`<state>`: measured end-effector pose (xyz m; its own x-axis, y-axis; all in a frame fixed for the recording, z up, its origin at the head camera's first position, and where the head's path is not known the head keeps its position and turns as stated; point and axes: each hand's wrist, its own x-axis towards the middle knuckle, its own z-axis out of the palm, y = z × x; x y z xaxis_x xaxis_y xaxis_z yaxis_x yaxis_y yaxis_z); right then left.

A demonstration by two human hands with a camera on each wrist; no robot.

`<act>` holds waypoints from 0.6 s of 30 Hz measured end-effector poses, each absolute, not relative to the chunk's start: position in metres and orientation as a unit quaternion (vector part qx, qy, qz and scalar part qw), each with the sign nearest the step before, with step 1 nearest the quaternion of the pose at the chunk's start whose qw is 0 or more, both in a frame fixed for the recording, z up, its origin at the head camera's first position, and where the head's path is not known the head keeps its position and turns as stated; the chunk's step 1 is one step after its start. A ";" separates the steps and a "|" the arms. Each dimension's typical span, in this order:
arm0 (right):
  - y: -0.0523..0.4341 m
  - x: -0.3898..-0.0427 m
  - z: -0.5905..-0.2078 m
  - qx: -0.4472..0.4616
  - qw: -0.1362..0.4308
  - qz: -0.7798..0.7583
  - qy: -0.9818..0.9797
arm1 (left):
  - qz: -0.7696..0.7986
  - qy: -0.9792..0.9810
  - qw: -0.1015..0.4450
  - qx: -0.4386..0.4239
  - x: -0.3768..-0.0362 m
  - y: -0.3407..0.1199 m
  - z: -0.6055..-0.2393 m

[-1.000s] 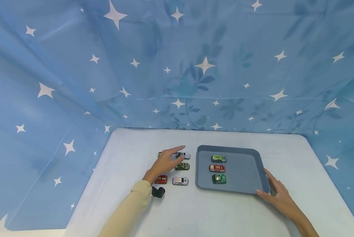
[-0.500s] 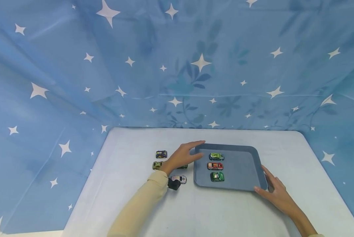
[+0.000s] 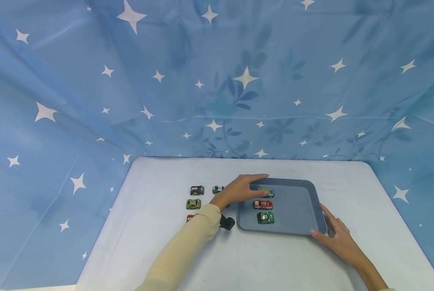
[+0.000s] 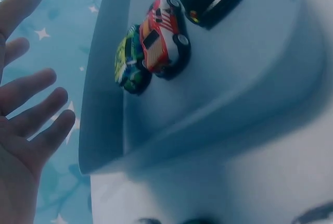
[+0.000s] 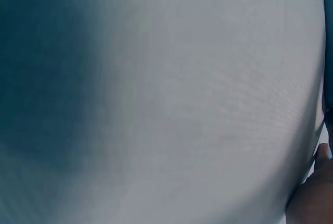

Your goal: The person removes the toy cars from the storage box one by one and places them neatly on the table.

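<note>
Three toy cars are counted inside the grey-blue tray (image 3: 304,210), set in a column: a yellow-green car (image 3: 267,192) at the far end, a red car (image 3: 263,205) in the middle and a dark green car (image 3: 266,218) nearest the person. On the white table (image 3: 275,262), left of the tray, four more cars can be made out: a dark purple car (image 3: 196,190), an olive car (image 3: 193,204), a red one (image 3: 190,218) mostly hidden by the sleeve, and a pale car (image 3: 217,188) partly hidden by the hand (others may lie under the arm; this cannot be told).

The left hand (image 3: 241,190) is held over the tray's near-left rim, just beside the yellow-green car, with its fingers spread and nearly straight; nothing is gripped by it. The right hand (image 3: 336,239) is laid flat at the tray's near-right corner, fingers extended against the rim, thumb along the near edge.

In the left wrist view the three tray cars are shown close up, the yellow-green car (image 4: 129,59) touching the red car (image 4: 164,34), which the head view leaves unclear, and the open fingers (image 4: 36,107) are seen apart from all of them. In the right wrist view only bare table (image 5: 166,99) and a sliver of the hand (image 5: 312,193) are given; the tray is not shown clearly there.
</note>
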<state>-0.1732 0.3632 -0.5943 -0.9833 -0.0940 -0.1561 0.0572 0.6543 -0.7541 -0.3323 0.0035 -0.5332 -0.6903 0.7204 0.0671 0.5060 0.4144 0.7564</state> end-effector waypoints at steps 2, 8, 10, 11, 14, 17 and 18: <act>0.363 -0.172 -0.595 -0.014 0.083 -0.415 0.906 | 0.395 0.831 0.136 0.368 -0.333 0.007 -0.533; 0.362 -0.169 -0.595 -0.029 0.060 -0.410 0.910 | 0.393 0.832 0.148 0.362 -0.334 0.018 -0.535; 0.362 -0.169 -0.594 -0.028 0.061 -0.413 0.908 | 0.387 0.832 0.154 0.366 -0.334 0.021 -0.537; 0.362 -0.169 -0.594 -0.026 0.063 -0.412 0.909 | 0.384 0.832 0.157 0.369 -0.335 0.022 -0.538; 0.362 -0.170 -0.594 -0.021 0.070 -0.415 0.907 | 0.380 0.830 0.164 0.375 -0.334 0.026 -0.540; 0.362 -0.172 -0.595 -0.018 0.073 -0.413 0.908 | 0.381 0.827 0.168 0.377 -0.334 0.030 -0.541; 0.362 -0.172 -0.595 -0.017 0.073 -0.414 0.907 | 0.382 0.827 0.168 0.377 -0.334 0.031 -0.540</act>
<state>-0.1721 0.3620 -0.5949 -0.9886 -0.0923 -0.1190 0.0292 0.6572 -0.7531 -0.3338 0.0309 -0.5403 -0.6597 0.7515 0.0096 0.4945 0.4244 0.7585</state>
